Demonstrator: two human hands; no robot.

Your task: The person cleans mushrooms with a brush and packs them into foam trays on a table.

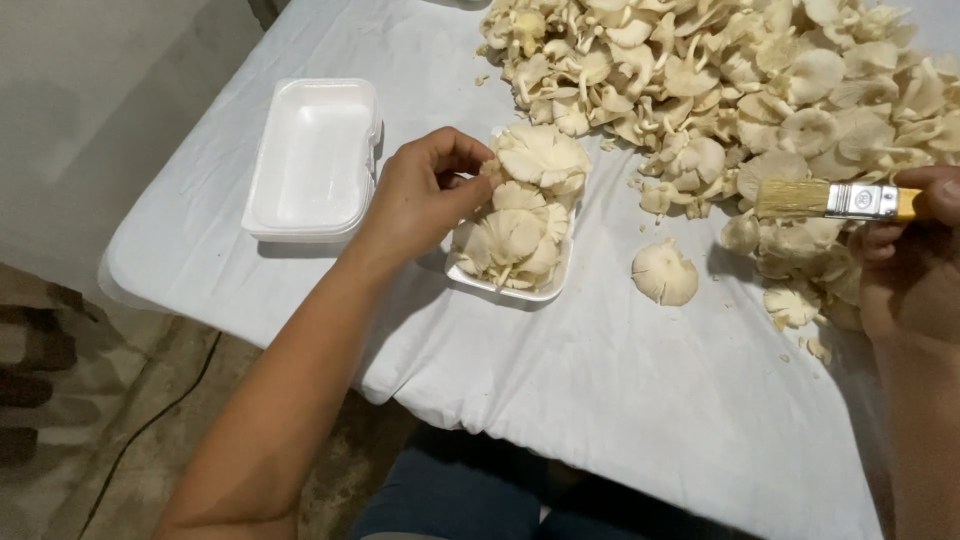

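On mushrooms [520, 215], curled left hand [420, 195]

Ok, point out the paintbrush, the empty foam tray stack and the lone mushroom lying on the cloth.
paintbrush [838, 200], head view, on its metal ferrule.
empty foam tray stack [312, 155], head view, on the top tray's bare floor.
lone mushroom [665, 273], head view, on the middle of its cap.

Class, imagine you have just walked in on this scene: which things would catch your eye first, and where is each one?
The big heap of pale oyster mushrooms fills the table's far right. Near the middle, the left hand touches mushrooms piled in a white foam tray, with a stack of empty trays to its left. At the right edge, the right hand holds a yellow-handled brush over the heap.
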